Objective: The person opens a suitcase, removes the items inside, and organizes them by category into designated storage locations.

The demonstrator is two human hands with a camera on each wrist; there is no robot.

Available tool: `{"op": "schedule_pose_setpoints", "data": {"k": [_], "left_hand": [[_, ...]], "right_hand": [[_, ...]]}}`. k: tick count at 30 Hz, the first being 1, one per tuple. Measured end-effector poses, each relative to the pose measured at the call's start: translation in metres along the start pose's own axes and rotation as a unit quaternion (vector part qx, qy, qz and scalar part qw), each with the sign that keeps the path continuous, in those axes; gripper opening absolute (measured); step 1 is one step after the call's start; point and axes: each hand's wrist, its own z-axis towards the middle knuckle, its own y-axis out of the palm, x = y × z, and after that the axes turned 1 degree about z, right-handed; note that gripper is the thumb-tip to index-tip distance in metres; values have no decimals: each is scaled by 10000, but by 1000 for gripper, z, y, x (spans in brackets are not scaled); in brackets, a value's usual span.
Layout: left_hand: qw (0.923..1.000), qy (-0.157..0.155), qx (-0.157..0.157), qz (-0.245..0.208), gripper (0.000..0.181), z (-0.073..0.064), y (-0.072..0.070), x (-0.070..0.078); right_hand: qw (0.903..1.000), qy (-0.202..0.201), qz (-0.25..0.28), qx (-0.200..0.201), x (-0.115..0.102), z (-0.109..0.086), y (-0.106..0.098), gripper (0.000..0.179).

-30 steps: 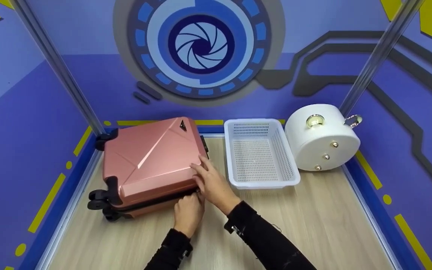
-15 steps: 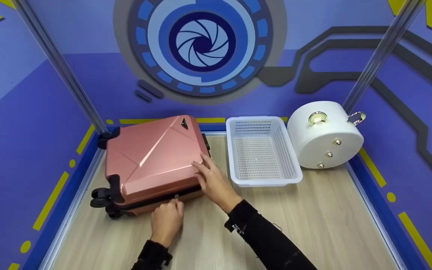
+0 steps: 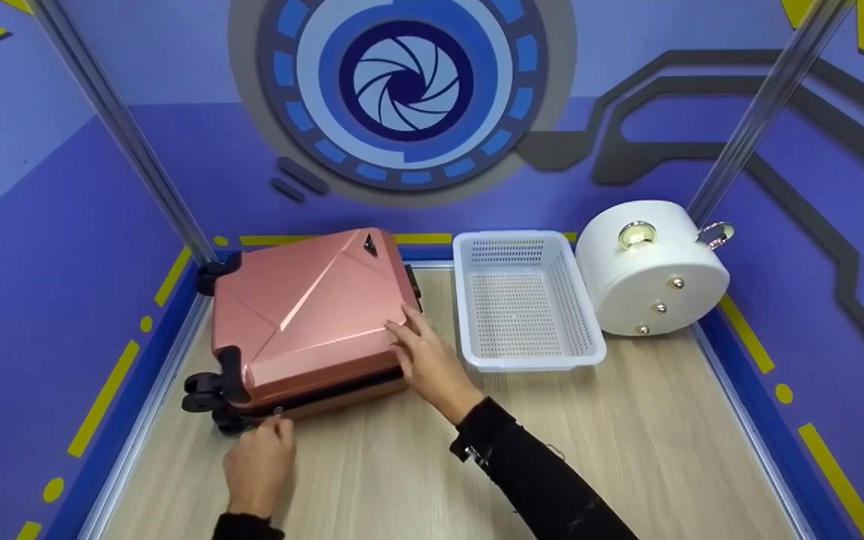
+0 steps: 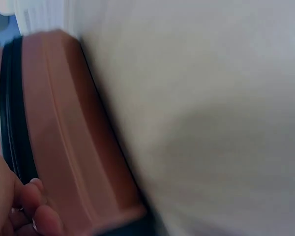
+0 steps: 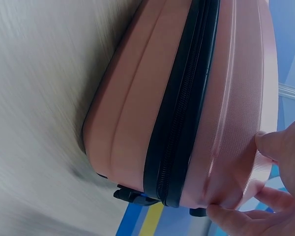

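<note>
A rose-pink hard-shell suitcase [image 3: 312, 307] lies flat on the wooden-look tabletop, its black wheels to the left. Along its near side runs a black zip [image 5: 179, 113], whose teeth look joined in the right wrist view. My left hand [image 3: 259, 461] is at the near left corner, fingers curled and pinching the small zipper pull [image 3: 278, 411]; in the left wrist view the fingers [image 4: 32, 196] hide most of the pull. My right hand [image 3: 436, 367] rests on the near right corner of the lid, thumb [image 5: 273, 145] and fingertips spread against the shell.
A white perforated plastic basket [image 3: 462, 322] stands right of the suitcase, with nothing seen inside. Beside it sits a white round case [image 3: 627, 277] with gold studs and ring-shaped fittings. Blue-purple panels [image 3: 177, 150] and metal posts [image 3: 769, 112] enclose the tabletop [image 3: 537, 457].
My left hand has slid leftward along the suitcase's near side with the zipper pull, from the right corner to the wheel end. My right hand has stayed on the lid corner.
</note>
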Motion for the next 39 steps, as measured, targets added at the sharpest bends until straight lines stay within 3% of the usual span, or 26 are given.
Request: {"op": "schedule_pose_setpoints", "data": {"k": [7,13,19,25,30,34,37,39], "left_hand": [[9983,-572,66,-62,49,-1,-16,-34],[9966,-716,389,-137,48,3,-18,-45],[9925,-1095,529,-109,47,10,-22,-56],[9932,-1030,480,-237,46,10,-24,-63],[9911,-1046,699,-443,37,9,-29,-70],[9805,-1397,1132,-788,40,16,-50,-72],[9619,-1575,1739,-1407,45,27,-74,-66],[9490,-1460,2075,-1874,45,36,-90,-58]], "right_hand": [[10000,36,63,-32,0,0,-1,41],[9999,-40,10,137,1,0,0,41],[9998,-23,-20,177,0,-1,1,41],[9999,-16,-7,168,-1,-2,2,41],[9997,-82,53,240,0,-4,4,41],[9999,3,82,66,0,-6,3,43],[9994,184,59,-274,-1,-7,0,48],[9986,290,83,-446,-3,-9,-2,53]]}}
